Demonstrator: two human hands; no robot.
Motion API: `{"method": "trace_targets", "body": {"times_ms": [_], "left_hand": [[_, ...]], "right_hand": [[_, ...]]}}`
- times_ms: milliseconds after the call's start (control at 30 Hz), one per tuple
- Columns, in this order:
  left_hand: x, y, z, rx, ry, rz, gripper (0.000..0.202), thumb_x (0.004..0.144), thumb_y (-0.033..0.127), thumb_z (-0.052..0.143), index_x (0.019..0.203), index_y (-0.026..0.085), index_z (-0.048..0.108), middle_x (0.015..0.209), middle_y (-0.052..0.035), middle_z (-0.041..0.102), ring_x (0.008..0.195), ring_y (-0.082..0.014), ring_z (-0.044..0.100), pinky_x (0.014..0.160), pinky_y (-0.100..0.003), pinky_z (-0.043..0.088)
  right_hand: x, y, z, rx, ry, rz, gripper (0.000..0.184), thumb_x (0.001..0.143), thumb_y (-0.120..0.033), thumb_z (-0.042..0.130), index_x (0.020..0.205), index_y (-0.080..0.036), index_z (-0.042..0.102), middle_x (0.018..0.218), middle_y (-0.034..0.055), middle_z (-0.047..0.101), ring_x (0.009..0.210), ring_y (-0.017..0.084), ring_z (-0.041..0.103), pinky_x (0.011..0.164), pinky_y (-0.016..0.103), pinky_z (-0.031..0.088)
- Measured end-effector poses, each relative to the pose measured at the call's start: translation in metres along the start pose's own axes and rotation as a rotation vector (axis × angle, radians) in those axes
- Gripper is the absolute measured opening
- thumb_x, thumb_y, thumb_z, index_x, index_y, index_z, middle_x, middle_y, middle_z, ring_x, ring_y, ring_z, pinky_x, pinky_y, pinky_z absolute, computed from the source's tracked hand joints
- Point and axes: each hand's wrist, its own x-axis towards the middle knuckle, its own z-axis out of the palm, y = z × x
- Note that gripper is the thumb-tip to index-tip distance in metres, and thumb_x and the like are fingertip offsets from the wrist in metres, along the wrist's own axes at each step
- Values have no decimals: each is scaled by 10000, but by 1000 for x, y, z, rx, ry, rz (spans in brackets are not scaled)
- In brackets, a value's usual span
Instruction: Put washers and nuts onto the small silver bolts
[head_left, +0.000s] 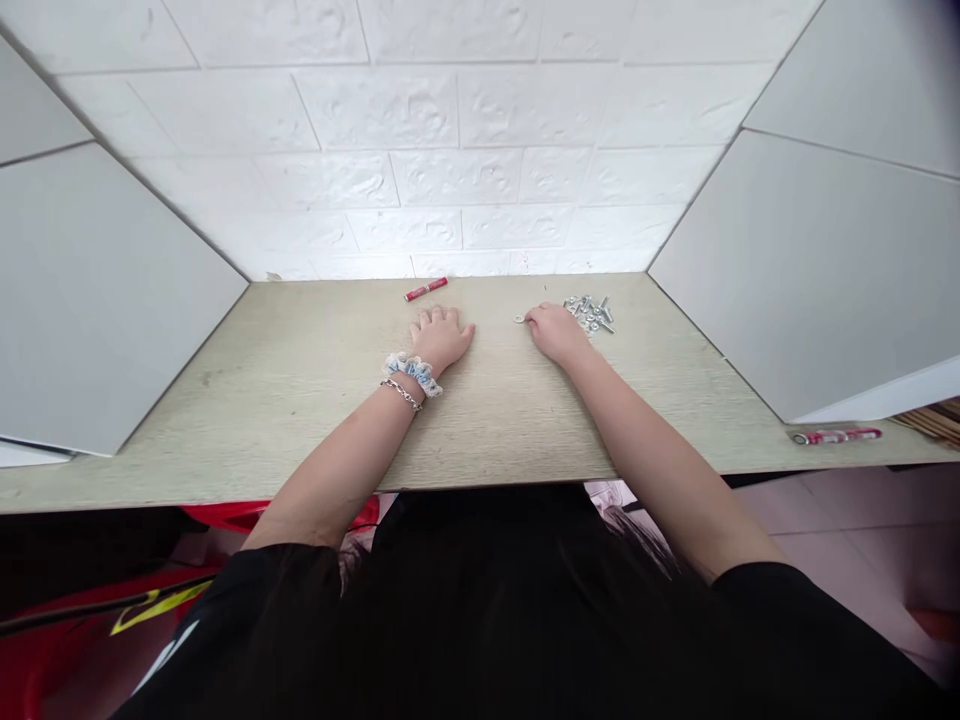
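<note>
My left hand (442, 340) lies flat on the wooden tabletop (495, 420), fingers spread and nothing in them. A pale scrunchie (412, 374) and a silver chain bracelet (403, 394) circle that wrist. Between the fingertips of my right hand (553, 330) is a small, pale ring-shaped washer (519, 319), pinched at its edge close to the table. Just right of this hand lies a loose pile of silver bolts and nuts (592, 312), partly hidden behind the hand.
A red marker-like tube (426, 289) lies near the wall beyond my left hand. Another red tube (836, 436) rests by the front right edge. White brick-patterned wall (427, 170) closes the back; grey panels (840, 270) stand at both sides.
</note>
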Motion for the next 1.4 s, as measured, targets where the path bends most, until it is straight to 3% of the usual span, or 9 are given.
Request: {"method": "trace_targets", "body": {"times_ms": [67,167,300,433,567,767,967,1167,1400], "left_hand": [[0,0,-1,4,-7,-1,602,875,512,305,1337,147,432,1474,-186,307,1364,-388,230,1064,-585,222],[1,-1,-3,13,-18,8,549,882,437,303,1324,145,445,1457,-186,329,1348,-371,264,1058,-565,247],[4,-4,-8,16,-40,47,473,873,278,291,1292,158,476,1402,-165,406,1308,-330,333,1043,-544,288],[5,-8,-11,-4,-50,63,456,866,250,306,1272,172,497,1392,-144,428,1291,-313,355,1044,-520,304],[8,-11,-12,-27,-56,70,445,867,246,321,1259,161,513,1383,-130,446,1281,-298,378,1048,-482,318],[12,-16,-11,-10,-58,115,437,862,214,323,1235,141,539,1354,-131,482,1254,-268,432,1055,-406,334],[13,-20,-24,-22,-100,82,362,809,171,388,1074,147,634,1181,-131,618,1107,-266,556,943,-373,431],[21,-35,-24,-421,51,-7,229,667,75,421,612,164,625,777,-68,681,751,-191,614,750,-310,479],[35,-51,-17,-804,251,-163,190,578,53,397,518,161,541,577,-29,567,568,-131,502,599,-253,404]], "right_hand": [[-1,-3,-6,50,33,11,317,855,-158,349,958,-148,649,1023,146,632,970,264,565,871,400,439],[-2,-1,-15,196,206,81,326,817,-128,337,958,-170,628,1040,124,635,994,257,565,883,405,438],[-2,14,-27,455,484,249,320,750,-106,307,869,-183,593,962,78,644,947,210,581,889,375,443],[-2,31,-35,565,611,420,329,705,-93,300,841,-171,589,931,65,643,930,184,583,887,344,436],[-2,38,-41,554,501,520,316,712,-143,359,866,-168,633,994,63,639,923,190,572,899,364,414],[-4,38,-48,357,301,438,216,756,-278,474,781,-197,672,1036,57,642,1022,219,532,993,427,302],[-4,51,-38,158,155,498,356,821,-148,359,970,-198,677,1118,85,599,1041,224,518,997,492,240],[-4,58,-28,110,137,442,246,838,-215,459,971,-171,662,1096,101,572,1020,230,507,1004,526,176],[-4,57,-27,93,144,427,224,838,-204,447,898,-175,661,1076,94,564,1011,227,506,995,507,209]]}}
